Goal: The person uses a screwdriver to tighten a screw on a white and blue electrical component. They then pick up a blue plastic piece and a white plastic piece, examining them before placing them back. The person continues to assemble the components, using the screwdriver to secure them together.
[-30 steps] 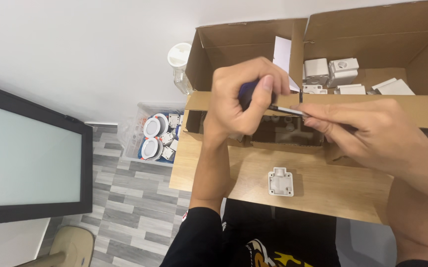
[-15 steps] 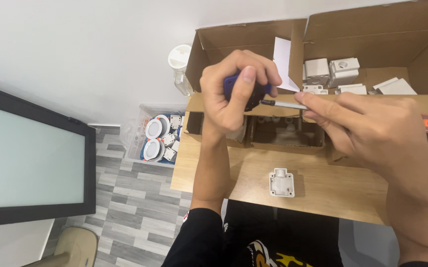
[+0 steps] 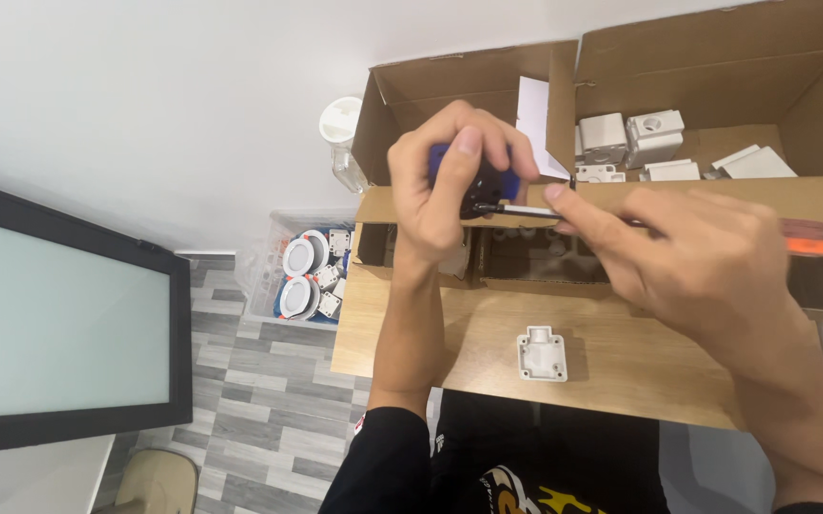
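My left hand (image 3: pixel 445 181) is raised above the wooden table (image 3: pixel 621 362) and grips a small blue and black part (image 3: pixel 488 181). My right hand (image 3: pixel 706 257) holds a screwdriver (image 3: pixel 811 243) with an orange and black handle; its thin metal shaft points left, and the tip meets the part in my left hand. A small white plastic box (image 3: pixel 542 354) lies on the table below both hands, apart from them.
Two open cardboard boxes (image 3: pixel 678 86) stand at the back of the table, holding white plastic parts (image 3: pixel 645 138). A clear bin (image 3: pixel 307 266) with round white fittings sits on the floor at left. A dark-framed screen (image 3: pixel 59 333) is at far left.
Both hands have shifted a little; my left hand has turned the blue part so more of it shows, and the screwdriver's orange handle has come into view at right.
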